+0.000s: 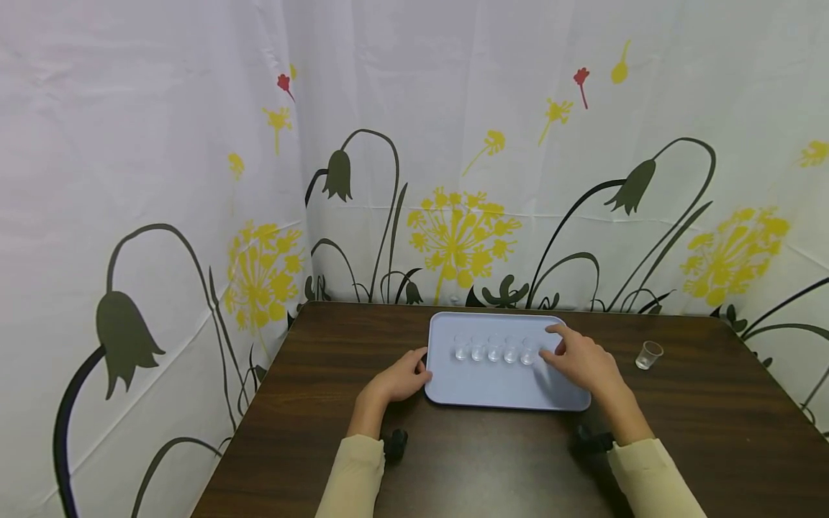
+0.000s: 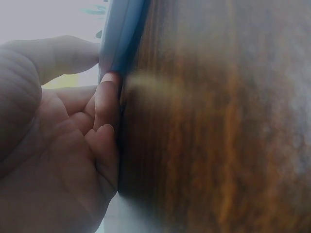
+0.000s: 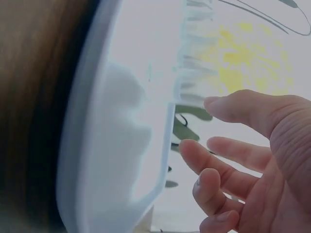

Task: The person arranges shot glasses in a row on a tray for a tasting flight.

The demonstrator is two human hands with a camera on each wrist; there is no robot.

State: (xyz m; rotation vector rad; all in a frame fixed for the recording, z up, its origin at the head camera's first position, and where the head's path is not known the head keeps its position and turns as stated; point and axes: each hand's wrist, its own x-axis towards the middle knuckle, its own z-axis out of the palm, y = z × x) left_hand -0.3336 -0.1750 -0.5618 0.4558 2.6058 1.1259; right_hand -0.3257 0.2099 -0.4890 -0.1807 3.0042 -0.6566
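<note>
A pale blue tray (image 1: 499,392) lies on the table, bearing a row of several small clear cups (image 1: 494,350). At its left edge my left hand (image 1: 399,376) grips the rim, the thumb on the tray's side and the fingertips tucked at its underside, as the left wrist view shows. Over the right part of the tray is my right hand (image 1: 583,362), thumb and fingers spread apart and nothing held between them. The thumb tip is close to the rightmost cup (image 1: 527,354); whether it touches cannot be told.
One more clear cup (image 1: 648,355) stands by itself on the dark wooden table (image 1: 311,360), right of the tray. A white curtain (image 1: 414,86) with a flower print hangs behind the table and along its left side.
</note>
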